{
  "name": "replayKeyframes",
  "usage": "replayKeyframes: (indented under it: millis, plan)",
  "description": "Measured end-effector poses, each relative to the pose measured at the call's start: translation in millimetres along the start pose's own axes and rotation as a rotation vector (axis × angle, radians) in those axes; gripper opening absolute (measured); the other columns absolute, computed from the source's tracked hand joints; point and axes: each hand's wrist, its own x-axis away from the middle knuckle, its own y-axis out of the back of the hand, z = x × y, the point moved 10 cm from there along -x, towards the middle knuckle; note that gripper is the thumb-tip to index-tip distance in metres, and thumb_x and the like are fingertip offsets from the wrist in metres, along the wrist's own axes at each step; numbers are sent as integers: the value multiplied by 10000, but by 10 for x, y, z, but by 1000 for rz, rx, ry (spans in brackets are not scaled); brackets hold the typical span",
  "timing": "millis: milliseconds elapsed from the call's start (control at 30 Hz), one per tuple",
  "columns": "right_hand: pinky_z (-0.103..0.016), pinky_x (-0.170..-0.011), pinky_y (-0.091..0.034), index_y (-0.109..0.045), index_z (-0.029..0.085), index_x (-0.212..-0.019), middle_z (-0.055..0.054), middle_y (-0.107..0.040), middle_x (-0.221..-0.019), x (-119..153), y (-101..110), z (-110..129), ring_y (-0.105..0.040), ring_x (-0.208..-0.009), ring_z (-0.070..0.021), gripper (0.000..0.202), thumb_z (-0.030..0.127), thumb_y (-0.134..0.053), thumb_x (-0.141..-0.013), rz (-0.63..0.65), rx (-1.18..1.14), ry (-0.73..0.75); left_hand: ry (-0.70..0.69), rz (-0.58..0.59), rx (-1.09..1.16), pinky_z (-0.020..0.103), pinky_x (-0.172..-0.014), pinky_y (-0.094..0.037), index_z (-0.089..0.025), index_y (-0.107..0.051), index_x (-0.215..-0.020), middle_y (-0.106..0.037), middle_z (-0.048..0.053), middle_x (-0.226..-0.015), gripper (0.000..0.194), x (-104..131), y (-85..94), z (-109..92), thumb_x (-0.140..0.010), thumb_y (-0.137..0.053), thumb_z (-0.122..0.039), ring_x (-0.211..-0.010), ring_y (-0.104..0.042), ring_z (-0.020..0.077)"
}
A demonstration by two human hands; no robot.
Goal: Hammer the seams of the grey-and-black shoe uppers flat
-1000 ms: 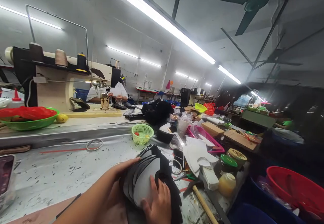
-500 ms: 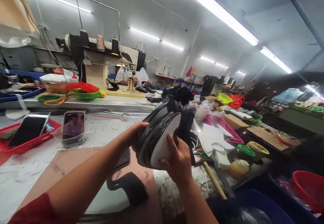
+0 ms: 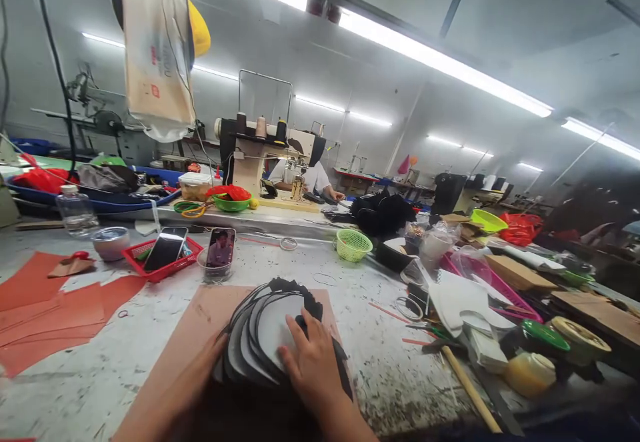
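Stack of black-edged pieces (image 3: 267, 335) noted on the pink sheet (image 3: 173, 355), between the left hand (image 3: 213, 359), curled against its side, and the right hand (image 3: 310, 355), fingers slightly apart, pressed on top.

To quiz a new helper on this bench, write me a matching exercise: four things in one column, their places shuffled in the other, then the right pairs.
Things
1. Dark-screened phone
2. Stack of grey and black pieces
3. Black thread cone
4. Wooden handle

Places
A. On top of the sewing machine
B. Beside the jar of yellowish stuff
C. In the red basket
D. Under the right hand

Pairs: 1-C, 2-D, 3-A, 4-B
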Motion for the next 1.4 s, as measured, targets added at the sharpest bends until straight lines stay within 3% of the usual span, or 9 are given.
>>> replayKeyframes:
  millis: [100, 267, 500, 633, 800, 967, 1067, 1233, 1400]
  plan:
    - [-485, -927, -435, -486, 193, -1310, -165, -496, -1318, 61, 13, 128, -494, -1163, -325, 537, 476, -480, -854, 47, -104, 75, 206, -21, -159, 387, -961, -421, -198, -674, -1024, -671, 83, -1097, 347, 85, -34, 221, -807, -525, -424, -1218, -469, 279]
    - [-451, -959, -426, -492, 226, -1302, -115, -515, -1316, 113, -23, 113, -493, -1177, -306, 525, 451, -537, -829, 64, -216, 71, 441, 201, -210, 325, -703, -489, -133, -709, -924, -726, 103, -857, 454, 126, -280, 311, -805, -508, -522, -836, -660, 286]
    - [-403, -931, -429, -589, 212, -1135, -111, -625, -1121, 44, 254, -491, -549, -1078, -274, 575, 652, -467, -785, -30, -538, -182, 277, 389, 77, 366, -1004, -372, -211, -671, -1069, -640, 60, -1162, 511, 196, -654, 346, -685, -663, -547, -1192, -485, 309]
    - [-404, -872, -447, -594, 188, -1029, -110, -659, -1004, 17, 290, -731, -592, -979, -279, 599, 675, -570, -683, 54, -693, -311, 169, 412, 190, 399, -1077, -302, -267, -464, -1316, -535, 40, -1309, 659, 226, -815, 393, -728, -648, -499, -1288, -369, 304]
    - [-388, -871, -455, -545, 201, -1129, -90, -670, -1025, 13, 234, -701, -610, -957, -244, 551, 433, -706, -655, 186, -765, -362, 272, 316, 219, 415, -1079, -306, -188, -397, -1369, -562, 81, -1266, 654, 161, -702, 638, -805, -547, -483, -1266, -389, 323]
    - [-303, -721, -508, -367, 260, -1360, -17, -681, -924, -48, 349, -510, -639, -743, -163, 592, 176, -467, -782, 159, -549, -218, 358, 145, 210, 474, -1057, -321, -134, -325, -1399, -593, 130, -1202, 652, 111, -433, 833, -846, -500, -432, -1210, -442, 340]
    - [-290, -689, -512, -432, 258, -1330, -26, -673, -925, -91, 472, -419, -632, -721, -162, 587, 95, -379, -769, 79, -345, -101, 391, 149, 259, 485, -1054, -320, -149, -353, -1388, -583, 126, -1210, 613, 120, -449, 871, -858, -460, -438, -1201, -445, 341]
    - [-316, -799, -511, -590, 211, -1154, -69, -664, -1035, -98, 536, -381, -630, -927, -208, 333, 241, -523, -828, 50, -255, -76, 409, 80, 239, 495, -1036, -343, -140, -363, -1384, -600, 119, -1188, 580, 97, -424, 885, -864, -426, -392, -1181, -468, 345]
    - [-335, -890, -484, -581, 228, -1171, -48, -649, -1131, -86, 433, -408, -605, -1030, -218, 461, 291, -696, -729, 165, -281, -150, 417, 81, 268, 423, -1060, -334, -163, -344, -1393, -580, 81, -1228, 571, 47, -403, 895, -856, -456, -322, -1202, -460, 299]
